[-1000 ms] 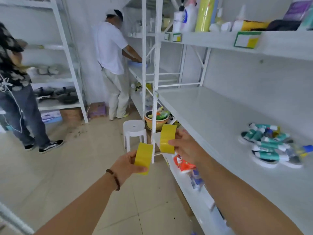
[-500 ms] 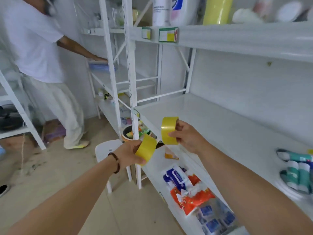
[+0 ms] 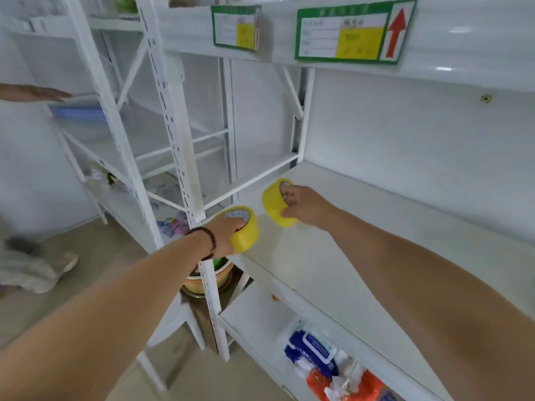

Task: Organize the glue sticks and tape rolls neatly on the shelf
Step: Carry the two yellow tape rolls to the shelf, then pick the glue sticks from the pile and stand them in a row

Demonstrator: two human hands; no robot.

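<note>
A person's two bare arms reach toward a white metal shelf [image 3: 362,250] seen from a head-worn camera; the left hand [image 3: 224,237], with a dark beaded bracelet [image 3: 207,241] on its wrist, holds a yellow roll of tape [image 3: 246,228] at the shelf's front left corner, beside a white perforated upright post [image 3: 185,169], its grip clamped on the roll with fingers hooked into the core; whether this roll touches the shelf surface cannot be told; the right hand [image 3: 304,208] holds a second yellow roll of tape [image 3: 276,205] further back over the same shelf, its grip likewise clamped with fingertips inside the core and the thumb on the outer band; the two rolls sit near each other but apart; above, the edge of the next shelf carries two green-bordered labels [image 3: 350,33] with yellow panels, the larger showing a red arrow; on the lower shelf lie blue and orange plastic packets [image 3: 318,357]; another person's forearm [image 3: 31,92] shows at the far left.
</note>
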